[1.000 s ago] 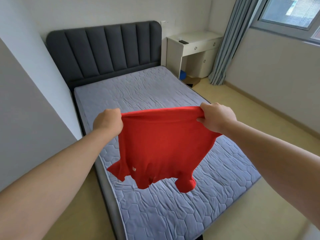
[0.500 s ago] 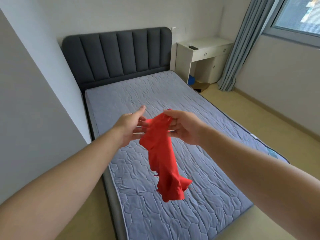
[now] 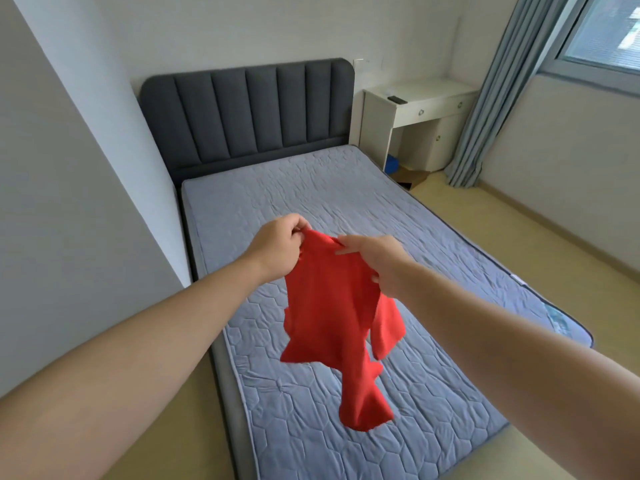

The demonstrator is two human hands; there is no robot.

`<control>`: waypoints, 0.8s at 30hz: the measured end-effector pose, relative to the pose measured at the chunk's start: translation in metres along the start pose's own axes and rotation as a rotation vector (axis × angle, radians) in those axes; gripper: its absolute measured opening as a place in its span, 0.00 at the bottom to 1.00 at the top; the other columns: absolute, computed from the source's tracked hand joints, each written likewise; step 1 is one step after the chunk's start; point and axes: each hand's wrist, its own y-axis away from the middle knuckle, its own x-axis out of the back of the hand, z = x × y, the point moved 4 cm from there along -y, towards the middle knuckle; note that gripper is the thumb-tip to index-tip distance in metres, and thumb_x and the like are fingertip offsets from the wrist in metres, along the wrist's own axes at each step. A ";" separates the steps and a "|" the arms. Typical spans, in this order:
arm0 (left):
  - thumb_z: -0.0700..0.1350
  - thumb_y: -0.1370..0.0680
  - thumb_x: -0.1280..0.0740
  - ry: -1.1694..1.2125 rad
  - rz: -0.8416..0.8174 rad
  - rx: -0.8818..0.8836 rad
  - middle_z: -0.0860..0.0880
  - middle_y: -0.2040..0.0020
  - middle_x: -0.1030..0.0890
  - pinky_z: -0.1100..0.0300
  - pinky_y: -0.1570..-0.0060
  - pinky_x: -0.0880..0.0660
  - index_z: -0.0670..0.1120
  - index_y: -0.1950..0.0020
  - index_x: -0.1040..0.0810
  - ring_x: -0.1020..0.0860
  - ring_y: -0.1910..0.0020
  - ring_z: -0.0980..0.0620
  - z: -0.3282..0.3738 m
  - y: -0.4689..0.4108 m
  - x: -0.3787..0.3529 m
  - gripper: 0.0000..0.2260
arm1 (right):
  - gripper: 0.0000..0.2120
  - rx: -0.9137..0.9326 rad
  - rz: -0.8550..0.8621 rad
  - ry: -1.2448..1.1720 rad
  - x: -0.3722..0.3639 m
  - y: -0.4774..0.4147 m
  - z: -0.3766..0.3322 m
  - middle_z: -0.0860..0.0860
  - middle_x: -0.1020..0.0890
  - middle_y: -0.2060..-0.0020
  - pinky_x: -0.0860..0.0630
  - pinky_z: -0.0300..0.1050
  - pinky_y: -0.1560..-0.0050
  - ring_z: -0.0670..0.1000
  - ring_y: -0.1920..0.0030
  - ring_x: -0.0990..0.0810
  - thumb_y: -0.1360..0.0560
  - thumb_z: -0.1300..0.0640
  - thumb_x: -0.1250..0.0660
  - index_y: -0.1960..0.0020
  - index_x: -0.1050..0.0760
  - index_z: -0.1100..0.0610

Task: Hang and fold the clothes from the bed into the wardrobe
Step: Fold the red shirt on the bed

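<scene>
Dark grey bed frame (image 3: 228, 410) with padded headboard (image 3: 249, 112), blue-grey quilted mattress (image 3: 311, 188) (hexagon stitching) directly on it.

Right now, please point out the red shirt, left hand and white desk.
red shirt (image 3: 329, 306), head view, middle of cloth
left hand (image 3: 277, 249), head view, back of hand
white desk (image 3: 436, 90), head view, bare top

Our left hand (image 3: 277, 251) and right hand (image 3: 379, 265) sit slightly apart again at frame centre; the red shirt (image 3: 329, 313) hangs wider than before.
</scene>
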 end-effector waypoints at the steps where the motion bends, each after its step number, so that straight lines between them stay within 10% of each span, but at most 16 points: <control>1: 0.34 0.19 0.41 -0.031 -0.011 -0.028 0.42 0.54 0.21 0.64 0.64 0.29 0.42 0.48 0.22 0.23 0.62 0.49 0.004 -0.003 -0.001 0.09 | 0.10 0.077 0.090 0.105 0.004 -0.002 0.001 0.43 0.21 0.73 0.27 0.40 0.64 0.47 0.65 0.23 0.31 0.46 0.27 0.66 0.15 0.50; 4: 0.35 0.19 0.41 -0.105 -0.053 -0.134 0.45 0.51 0.24 0.62 0.56 0.33 0.43 0.48 0.22 0.24 0.55 0.48 0.019 -0.008 -0.004 0.09 | 0.13 0.328 0.329 0.543 0.013 -0.009 0.003 0.41 0.26 0.54 0.38 0.49 0.44 0.46 0.47 0.35 0.30 0.39 0.33 0.67 0.17 0.45; 7: 0.46 0.24 0.29 -0.136 -0.093 -0.188 0.50 0.52 0.25 0.69 0.59 0.33 0.49 0.50 0.22 0.25 0.55 0.55 0.026 -0.012 0.001 0.05 | 0.14 0.483 0.253 0.379 0.014 -0.014 0.004 0.37 0.23 0.53 0.38 0.46 0.46 0.39 0.50 0.30 0.26 0.46 0.33 0.67 0.16 0.48; 11: 0.44 0.33 0.23 -0.330 -0.166 -0.267 0.52 0.52 0.28 0.63 0.57 0.31 0.53 0.46 0.21 0.27 0.55 0.54 0.022 -0.021 0.015 0.18 | 0.18 0.467 0.158 0.153 0.000 -0.014 0.015 0.43 0.28 0.75 0.35 0.44 0.67 0.42 0.74 0.34 0.22 0.44 0.35 0.66 0.29 0.53; 15: 0.43 0.31 0.23 -0.352 -0.102 -0.262 0.51 0.54 0.25 0.63 0.55 0.34 0.52 0.47 0.16 0.27 0.54 0.53 0.010 -0.034 0.036 0.13 | 0.20 0.542 -0.005 0.486 -0.010 -0.021 0.031 0.49 0.24 0.64 0.27 0.47 0.64 0.50 0.65 0.25 0.30 0.49 0.25 0.48 0.36 0.51; 19: 0.43 0.31 0.22 -0.272 -0.090 -0.070 0.55 0.58 0.18 0.64 0.55 0.28 0.53 0.51 0.14 0.21 0.54 0.53 -0.027 -0.042 0.057 0.11 | 0.10 0.450 -0.031 1.120 0.004 -0.048 0.056 0.56 0.19 0.54 0.24 0.49 0.57 0.61 0.52 0.20 0.27 0.63 0.39 0.47 0.26 0.55; 24: 0.38 0.30 0.22 -0.060 -0.225 0.103 0.52 0.56 0.15 0.55 0.50 0.20 0.52 0.54 0.14 0.17 0.53 0.50 -0.073 -0.044 0.059 0.10 | 0.12 0.277 0.156 1.040 0.031 -0.077 0.069 0.56 0.22 0.50 0.31 0.50 0.49 0.61 0.45 0.23 0.18 0.53 0.46 0.49 0.25 0.55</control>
